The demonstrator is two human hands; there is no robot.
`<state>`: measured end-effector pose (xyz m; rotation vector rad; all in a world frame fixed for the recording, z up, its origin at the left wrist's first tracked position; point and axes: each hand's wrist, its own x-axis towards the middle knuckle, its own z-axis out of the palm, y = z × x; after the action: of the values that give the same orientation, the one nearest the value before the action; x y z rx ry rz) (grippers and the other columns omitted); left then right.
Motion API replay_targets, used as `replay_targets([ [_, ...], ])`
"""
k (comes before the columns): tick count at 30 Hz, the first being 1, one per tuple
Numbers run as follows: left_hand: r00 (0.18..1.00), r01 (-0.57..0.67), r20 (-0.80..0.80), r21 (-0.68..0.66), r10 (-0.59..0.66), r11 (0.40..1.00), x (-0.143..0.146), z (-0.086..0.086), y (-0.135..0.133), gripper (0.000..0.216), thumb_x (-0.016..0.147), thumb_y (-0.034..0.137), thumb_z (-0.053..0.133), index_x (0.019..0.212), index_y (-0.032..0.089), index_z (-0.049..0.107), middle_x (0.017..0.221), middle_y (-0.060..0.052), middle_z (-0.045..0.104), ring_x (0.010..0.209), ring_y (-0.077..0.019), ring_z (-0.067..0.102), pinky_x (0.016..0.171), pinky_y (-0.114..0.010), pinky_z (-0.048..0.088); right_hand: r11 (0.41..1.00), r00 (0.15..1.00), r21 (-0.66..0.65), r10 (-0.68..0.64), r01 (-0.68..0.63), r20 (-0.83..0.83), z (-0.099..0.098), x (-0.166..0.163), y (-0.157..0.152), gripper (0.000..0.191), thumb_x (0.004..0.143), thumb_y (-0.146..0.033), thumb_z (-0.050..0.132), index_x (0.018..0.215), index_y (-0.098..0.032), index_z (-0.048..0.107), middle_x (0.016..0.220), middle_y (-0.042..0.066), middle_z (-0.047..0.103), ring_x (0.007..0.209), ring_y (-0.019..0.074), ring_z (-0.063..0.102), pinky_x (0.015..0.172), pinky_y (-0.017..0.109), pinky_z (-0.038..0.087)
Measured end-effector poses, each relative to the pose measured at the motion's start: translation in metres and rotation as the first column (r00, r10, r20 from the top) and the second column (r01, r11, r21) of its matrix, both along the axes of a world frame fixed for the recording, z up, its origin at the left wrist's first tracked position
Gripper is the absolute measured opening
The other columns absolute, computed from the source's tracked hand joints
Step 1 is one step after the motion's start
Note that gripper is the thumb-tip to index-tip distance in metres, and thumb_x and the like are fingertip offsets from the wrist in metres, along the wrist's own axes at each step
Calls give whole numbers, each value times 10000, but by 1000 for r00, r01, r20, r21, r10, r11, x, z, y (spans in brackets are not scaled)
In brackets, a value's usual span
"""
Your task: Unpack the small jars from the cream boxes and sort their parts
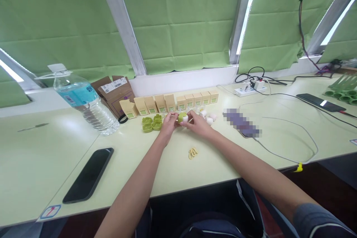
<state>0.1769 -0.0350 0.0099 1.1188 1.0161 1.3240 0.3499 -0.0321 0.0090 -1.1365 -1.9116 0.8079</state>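
Between my two hands is a small rounded piece, part green and part white (182, 117). My left hand (169, 123) has its fingers closed on the green side. From the other side, my right hand (196, 123) grips the white part with thumb and fingers. Left of my hands stand several green flower-shaped cups (152, 123). Just past my right hand lie several white and pale pink rounded pieces (209, 118). A few yellow loops (192, 153) rest on the table in front of my hands. Small things behind my fingers are partly hidden.
A row of small tan boxes (170, 103) stands behind my hands. To the left are a water bottle (89, 100), a cardboard box (117, 95) and a black phone (88, 175). A cabled phone (242, 123) and a power strip (250, 88) are on the right.
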Motion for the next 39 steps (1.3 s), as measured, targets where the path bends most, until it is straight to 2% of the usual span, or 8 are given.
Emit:
replay_targets([
  [4,992,-24,-121,47,29,999,-2,0,1,353,828,517,651,981,204,595,861,-13,639,708,-130,616,669,-258,506,998,1000,58,3,-5,30,1,2,-1,377,838,-553,658,934,-234,481,932,-3,655,713,167,636,683,310,448],
  [11,954,42,-299,88,-14,995,-2,4,-5,494,868,600,561,1115,189,679,1008,-65,680,832,-171,612,716,-271,493,994,999,109,-9,4,44,-2,1,1,394,844,-570,649,970,-236,482,1018,9,639,677,142,593,666,305,438],
  [15,937,66,-348,75,-36,995,0,6,-8,513,874,605,549,1125,179,684,955,-59,684,825,-175,600,743,-283,488,988,999,151,-17,11,41,-5,2,4,397,844,-565,653,983,-235,484,1042,17,613,679,136,579,678,309,450],
  [21,890,64,-455,128,1,990,-1,5,-8,504,888,544,567,1250,198,625,1063,-65,698,926,-191,621,786,-285,474,988,999,154,-9,2,40,-6,2,4,387,841,-550,667,959,-230,485,1012,17,598,682,135,588,688,315,467],
  [28,822,46,-566,178,64,983,-3,7,-10,427,909,506,534,1141,181,686,1019,-59,717,908,-200,637,822,-303,475,990,998,140,-4,-4,63,-6,3,5,372,830,-538,693,930,-218,533,1015,33,607,689,135,605,697,315,493],
  [32,785,46,-609,236,112,971,-4,9,-10,414,921,485,505,1102,179,717,1055,-60,733,956,-213,644,853,-308,479,989,998,149,2,-11,56,-5,3,6,407,843,-546,686,1068,-221,590,1075,57,625,717,139,627,733,327,516],
  [35,750,62,-650,253,122,965,-4,10,-11,419,927,484,487,1096,186,728,1032,-51,745,958,-218,647,847,-306,488,978,995,206,18,-38,99,-3,4,5,400,872,-497,679,1169,-233,625,1080,65,656,792,162,641,793,341,516],
  [39,720,76,-683,258,126,963,-2,10,-14,395,925,471,487,1082,202,730,1039,-40,749,956,-216,651,852,-305,494,951,979,301,8,-70,204,3,4,3,312,914,-430,653,1130,-207,692,1036,84,692,905,204,631,839,353,492],
])
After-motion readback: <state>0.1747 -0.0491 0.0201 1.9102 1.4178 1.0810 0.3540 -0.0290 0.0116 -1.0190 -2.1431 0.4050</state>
